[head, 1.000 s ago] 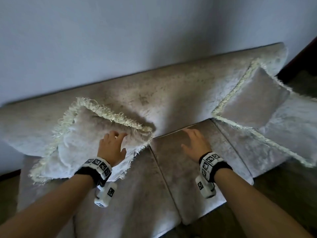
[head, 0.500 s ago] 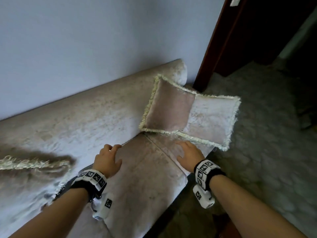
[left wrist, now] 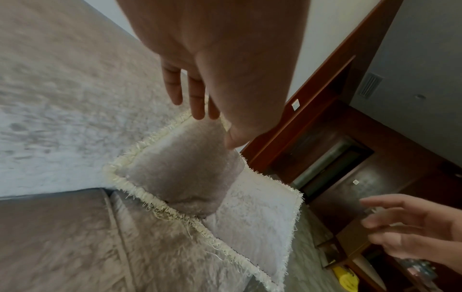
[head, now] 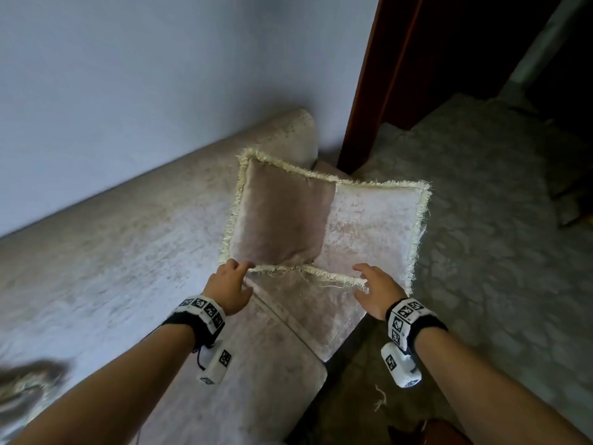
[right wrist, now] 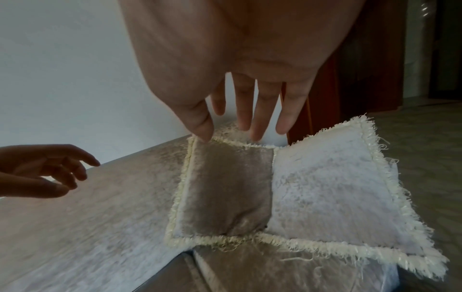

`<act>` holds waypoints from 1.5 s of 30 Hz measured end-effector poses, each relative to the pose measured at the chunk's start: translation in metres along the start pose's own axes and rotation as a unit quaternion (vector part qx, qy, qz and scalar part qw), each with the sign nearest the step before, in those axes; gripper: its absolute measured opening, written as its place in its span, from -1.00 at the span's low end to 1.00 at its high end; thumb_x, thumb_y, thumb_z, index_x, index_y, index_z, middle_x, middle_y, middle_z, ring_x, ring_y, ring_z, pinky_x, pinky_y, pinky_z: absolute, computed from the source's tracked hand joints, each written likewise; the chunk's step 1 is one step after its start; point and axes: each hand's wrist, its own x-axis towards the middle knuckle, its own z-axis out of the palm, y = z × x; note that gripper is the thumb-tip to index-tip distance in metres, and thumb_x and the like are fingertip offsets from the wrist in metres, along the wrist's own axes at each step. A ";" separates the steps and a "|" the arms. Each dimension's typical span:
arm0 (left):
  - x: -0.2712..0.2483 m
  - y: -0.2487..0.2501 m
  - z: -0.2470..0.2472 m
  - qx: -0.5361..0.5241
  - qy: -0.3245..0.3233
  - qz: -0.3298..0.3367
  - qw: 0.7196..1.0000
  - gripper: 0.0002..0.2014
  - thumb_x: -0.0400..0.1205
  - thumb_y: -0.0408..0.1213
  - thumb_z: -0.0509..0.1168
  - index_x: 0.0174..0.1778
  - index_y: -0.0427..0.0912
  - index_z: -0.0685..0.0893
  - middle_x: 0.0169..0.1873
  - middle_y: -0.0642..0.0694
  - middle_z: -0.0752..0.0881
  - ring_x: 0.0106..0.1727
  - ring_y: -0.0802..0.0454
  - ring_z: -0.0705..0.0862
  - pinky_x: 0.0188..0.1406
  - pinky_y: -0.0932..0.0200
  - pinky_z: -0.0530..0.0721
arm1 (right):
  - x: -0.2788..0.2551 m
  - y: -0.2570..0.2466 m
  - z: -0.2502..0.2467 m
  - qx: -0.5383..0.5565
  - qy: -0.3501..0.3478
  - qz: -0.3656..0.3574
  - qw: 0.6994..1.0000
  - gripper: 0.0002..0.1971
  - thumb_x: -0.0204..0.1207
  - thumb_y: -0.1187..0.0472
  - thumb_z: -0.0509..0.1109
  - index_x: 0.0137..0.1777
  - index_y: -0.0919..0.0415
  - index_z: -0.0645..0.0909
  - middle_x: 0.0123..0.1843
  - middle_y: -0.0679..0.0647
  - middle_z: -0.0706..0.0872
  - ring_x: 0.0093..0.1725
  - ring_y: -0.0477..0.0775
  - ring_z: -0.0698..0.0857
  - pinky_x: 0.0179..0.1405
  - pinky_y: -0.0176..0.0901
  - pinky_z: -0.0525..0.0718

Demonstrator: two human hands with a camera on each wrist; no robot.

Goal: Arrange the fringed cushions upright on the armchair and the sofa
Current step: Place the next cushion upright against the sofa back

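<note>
A velvet fringed cushion (head: 282,216) sits at the sofa's (head: 128,236) right end. Its darker left part leans on the backrest; the paler right part (head: 372,226) lies flat and overhangs the end. I cannot tell whether it is one bent cushion or two overlapping. My left hand (head: 236,271) reaches its lower left corner, fingers straight, holding nothing. My right hand (head: 369,279) is spread at the lower fringe. In the wrist views the left hand (left wrist: 200,94) and the right hand (right wrist: 245,110) hover over the cushion (left wrist: 185,177) (right wrist: 225,187). Another fringed cushion (head: 29,380) is blurred at far left.
A pale wall (head: 128,59) runs behind the sofa. A dark wooden door frame (head: 362,91) stands just past its right end, with patterned floor (head: 481,252) beyond. The seat cushions (head: 256,380) lie below my wrists.
The view has swung right along the sofa. My left hand has left the left cushion, and both hands have moved up to the lower fringe of the right-end cushion.
</note>
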 end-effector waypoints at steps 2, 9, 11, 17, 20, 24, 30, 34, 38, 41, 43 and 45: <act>0.044 0.009 -0.001 -0.005 -0.011 -0.009 1.000 -0.47 0.57 -0.10 0.29 0.48 0.04 0.38 0.19 -0.18 0.49 0.16 -0.24 0.54 0.02 -0.09 0.62 | 0.032 0.015 -0.016 0.001 -0.004 0.023 1.000 -0.49 0.56 0.07 0.38 0.49 -0.12 0.35 0.27 -0.03 0.58 0.10 0.04 0.66 0.15 0.02 0.69; 0.162 0.024 -0.005 -0.012 -0.029 -0.049 0.998 -0.41 0.56 -0.10 0.34 0.51 0.09 0.32 0.22 -0.19 0.47 0.20 -0.21 0.55 0.05 -0.05 0.64 | 0.143 0.054 -0.064 0.017 -0.012 0.037 0.999 -0.52 0.55 0.07 0.37 0.46 -0.13 0.37 0.22 -0.04 0.62 0.00 -0.01 0.68 0.07 0.03 0.73; 0.186 0.021 -0.004 -0.006 -0.034 -0.058 0.998 -0.40 0.56 -0.10 0.35 0.52 0.10 0.32 0.23 -0.19 0.46 0.19 -0.21 0.55 0.04 -0.06 0.65 | 0.175 0.065 -0.064 0.032 -0.021 0.040 0.998 -0.52 0.55 0.07 0.38 0.44 -0.14 0.38 0.24 -0.04 0.62 0.02 -0.01 0.68 0.08 0.03 0.73; 0.255 -0.014 0.008 0.018 -0.029 -0.127 0.991 -0.36 0.55 -0.12 0.37 0.54 0.12 0.30 0.34 -0.25 0.42 0.31 -0.26 0.51 0.15 -0.08 0.63 | 0.289 0.093 -0.028 0.041 -0.090 0.024 0.995 -0.46 0.56 0.13 0.37 0.52 -0.11 0.34 0.43 0.00 0.55 0.27 0.08 0.63 0.15 0.08 0.72; 0.283 -0.040 0.026 0.045 -0.028 -0.176 0.983 -0.32 0.51 -0.11 0.39 0.56 0.13 0.30 0.40 -0.26 0.41 0.37 -0.27 0.44 0.23 -0.11 0.59 | 0.353 0.105 0.003 0.034 -0.151 0.015 0.988 -0.39 0.55 0.09 0.40 0.58 -0.07 0.30 0.46 0.09 0.54 0.31 0.17 0.61 0.19 0.08 0.70; 0.330 -0.063 0.056 0.068 -0.049 -0.209 0.974 -0.18 0.46 -0.09 0.44 0.61 0.16 0.20 0.52 -0.32 0.28 0.45 -0.34 0.35 0.31 -0.21 0.55 | 0.437 0.114 0.045 0.033 -0.207 -0.002 0.978 -0.34 0.55 0.10 0.43 0.61 0.03 0.26 0.47 0.16 0.55 0.37 0.20 0.58 0.29 0.01 0.60; 0.389 -0.093 0.090 0.032 0.009 -0.181 0.983 0.02 0.24 -0.15 0.64 0.57 0.15 0.22 0.59 -0.47 0.06 0.55 -0.50 0.19 0.33 -0.41 0.50 | 0.528 0.116 0.089 0.130 -0.177 -0.003 0.976 0.07 0.32 0.00 0.63 0.65 -0.31 -0.06 0.69 0.11 0.17 0.61 0.23 0.28 0.51 0.16 0.41; 0.403 -0.118 0.111 -0.051 0.076 -0.166 0.982 0.01 0.15 -0.20 0.69 0.47 0.03 0.28 0.58 -0.45 0.03 0.61 -0.47 0.10 0.38 -0.41 0.47 | 0.561 0.118 0.122 0.192 -0.138 -0.018 0.971 0.23 0.14 -0.02 0.74 0.63 -0.32 -0.10 0.69 0.06 0.11 0.63 0.15 0.22 0.55 0.05 0.31; 0.406 -0.127 0.131 -0.036 0.093 -0.133 0.986 0.14 0.04 -0.21 0.75 0.51 -0.10 0.26 0.56 -0.60 -0.02 0.56 -0.61 0.08 0.30 -0.49 0.45 | 0.577 0.122 0.160 0.236 -0.130 -0.013 0.963 0.39 -0.03 -0.06 0.79 0.51 -0.57 -0.26 0.71 0.09 -0.05 0.66 0.17 0.15 0.59 0.18 0.29; 0.414 -0.133 0.144 -0.036 0.096 -0.115 0.988 0.27 -0.05 -0.15 0.78 0.52 -0.18 0.19 0.55 -0.62 0.00 0.57 -0.61 0.09 0.42 -0.41 0.39 | 0.587 0.116 0.181 0.272 -0.132 -0.005 0.953 0.48 -0.04 0.06 0.82 0.58 -0.44 -0.31 0.71 0.11 -0.15 0.63 0.07 0.14 0.56 0.02 0.26; 0.419 -0.132 0.149 -0.060 0.108 -0.122 0.985 0.30 -0.06 -0.19 0.79 0.54 -0.19 0.15 0.54 -0.61 0.00 0.56 -0.56 0.16 0.51 -0.18 0.30 | 0.596 0.113 0.192 0.304 -0.120 -0.004 0.945 0.49 -0.03 0.18 0.82 0.63 -0.33 -0.27 0.69 0.07 -0.15 0.56 -0.10 0.17 0.53 -0.07 0.27; 0.420 -0.127 0.151 -0.098 0.115 -0.138 0.979 0.28 0.00 -0.26 0.78 0.58 -0.17 0.14 0.53 -0.56 0.04 0.52 -0.48 0.28 0.52 0.12 0.28 | 0.600 0.110 0.199 0.316 -0.105 -0.005 0.943 0.51 -0.11 0.15 0.83 0.60 -0.44 -0.26 0.69 0.04 -0.09 0.61 -0.02 0.19 0.57 0.12 0.30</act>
